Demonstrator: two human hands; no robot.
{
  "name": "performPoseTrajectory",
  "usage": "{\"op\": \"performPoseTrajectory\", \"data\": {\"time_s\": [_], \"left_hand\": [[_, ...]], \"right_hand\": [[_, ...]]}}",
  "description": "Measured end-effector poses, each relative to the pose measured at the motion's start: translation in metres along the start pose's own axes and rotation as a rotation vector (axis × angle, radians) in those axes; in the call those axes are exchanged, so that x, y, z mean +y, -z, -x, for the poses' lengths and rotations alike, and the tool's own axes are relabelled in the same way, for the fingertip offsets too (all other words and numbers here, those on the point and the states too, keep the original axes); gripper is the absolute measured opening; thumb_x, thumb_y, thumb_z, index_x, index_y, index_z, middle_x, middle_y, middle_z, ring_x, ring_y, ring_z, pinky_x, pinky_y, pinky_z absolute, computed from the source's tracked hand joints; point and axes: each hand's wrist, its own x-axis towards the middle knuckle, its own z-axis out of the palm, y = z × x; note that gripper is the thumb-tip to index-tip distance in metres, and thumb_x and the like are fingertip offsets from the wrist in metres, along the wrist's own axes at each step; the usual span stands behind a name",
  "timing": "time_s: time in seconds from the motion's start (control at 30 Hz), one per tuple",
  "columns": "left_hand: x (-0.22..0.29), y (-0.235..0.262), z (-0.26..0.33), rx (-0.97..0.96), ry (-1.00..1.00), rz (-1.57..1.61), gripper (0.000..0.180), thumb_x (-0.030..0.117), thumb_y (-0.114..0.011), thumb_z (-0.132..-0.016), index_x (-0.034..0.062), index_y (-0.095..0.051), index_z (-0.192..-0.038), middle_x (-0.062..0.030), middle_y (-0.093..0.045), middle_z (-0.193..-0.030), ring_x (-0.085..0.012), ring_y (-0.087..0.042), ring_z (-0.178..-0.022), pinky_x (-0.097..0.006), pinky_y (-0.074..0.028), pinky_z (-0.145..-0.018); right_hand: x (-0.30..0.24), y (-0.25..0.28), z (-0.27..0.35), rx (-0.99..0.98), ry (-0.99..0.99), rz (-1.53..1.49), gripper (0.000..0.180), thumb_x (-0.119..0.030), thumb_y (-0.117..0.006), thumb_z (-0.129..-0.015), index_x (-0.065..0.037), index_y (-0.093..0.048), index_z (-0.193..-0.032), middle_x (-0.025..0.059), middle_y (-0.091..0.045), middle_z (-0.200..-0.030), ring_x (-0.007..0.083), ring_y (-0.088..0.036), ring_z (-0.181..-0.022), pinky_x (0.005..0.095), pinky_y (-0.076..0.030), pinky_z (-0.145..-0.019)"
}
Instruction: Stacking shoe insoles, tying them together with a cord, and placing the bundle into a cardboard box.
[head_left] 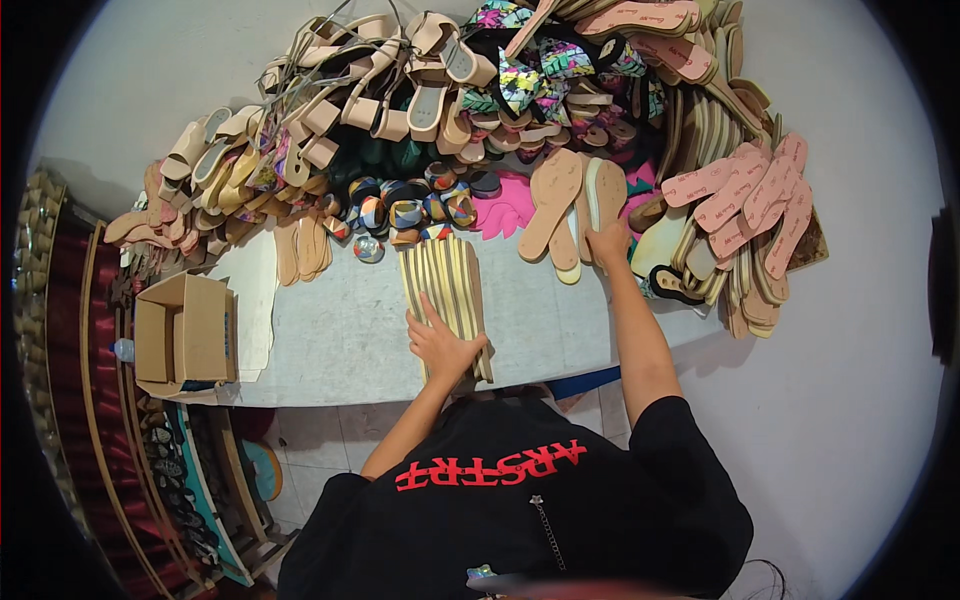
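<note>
A row of cream and brown shoe soles (438,275) stands on edge at the middle of the table. My left hand (442,345) spans its near end, fingers along the top and left, thumb against the right side. Farther right, my right hand (609,243) is closed around the lower end of a pale sole (605,190); some of its fingers are hidden. Just left of that hand, tan soles (548,205) lie overlapping, with a cream-edged one (568,272) partly beneath.
Sandals with block heels (385,110) are heaped along the back. Multicoloured rolled straps (408,212) lie before them. Pink-topped insoles (745,200) pile up at right. An open cardboard box (183,330) sits at the table's left end, beside a dark red curtain (95,340).
</note>
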Motion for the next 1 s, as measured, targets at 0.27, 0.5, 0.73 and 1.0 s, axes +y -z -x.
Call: {"op": "performPoseTrajectory", "data": {"time_s": [0.27,0.5,0.73,1.0], "left_hand": [[-0.011,0.003,-0.003,0.025,-0.004,-0.019,0.12,0.043,-0.074,-0.047,0.0105,-0.005,-0.139,-0.0331,-0.02,-0.126,-0.0436,-0.031,-0.11,-0.051,-0.027,-0.087],[-0.013,0.011,0.0,-0.013,0.022,0.016,0.121,0.038,-0.075,-0.048,0.0115,0.001,-0.138,-0.0351,-0.017,-0.128,-0.0467,-0.026,-0.115,-0.055,-0.025,-0.09],[-0.026,0.021,0.009,-0.008,0.023,0.04,0.122,0.049,-0.075,-0.048,0.0117,-0.003,-0.139,-0.0373,-0.016,-0.128,-0.0471,-0.023,-0.118,-0.055,-0.025,-0.089],[-0.039,0.037,0.018,-0.053,0.023,0.039,0.119,0.041,-0.074,-0.05,0.0121,0.0,-0.138,-0.0363,-0.017,-0.126,-0.0468,-0.033,-0.106,-0.055,-0.032,-0.081]], "right_hand": [[-0.044,0.012,0.037,0.17,-0.141,-0.175,0.058,-0.029,-0.068,-0.063,0.01,-0.045,-0.1,0.0267,-0.043,-0.108,0.0415,-0.05,-0.096,0.0425,-0.043,-0.083],[-0.063,-0.003,0.071,0.222,-0.144,-0.179,0.06,-0.027,-0.065,-0.066,0.009,-0.038,-0.106,0.028,-0.043,-0.107,0.0416,-0.048,-0.097,0.0455,-0.042,-0.083],[-0.057,0.001,0.077,0.12,-0.111,0.165,0.044,-0.024,-0.056,-0.074,0.003,-0.04,-0.104,0.0172,-0.048,-0.1,0.0325,-0.051,-0.096,0.0419,-0.043,-0.08],[-0.04,0.005,0.077,0.34,0.086,0.324,0.029,-0.017,-0.051,-0.078,0.001,-0.043,-0.1,0.0172,-0.047,-0.104,0.0306,-0.048,-0.098,0.0393,-0.043,-0.08]]}}
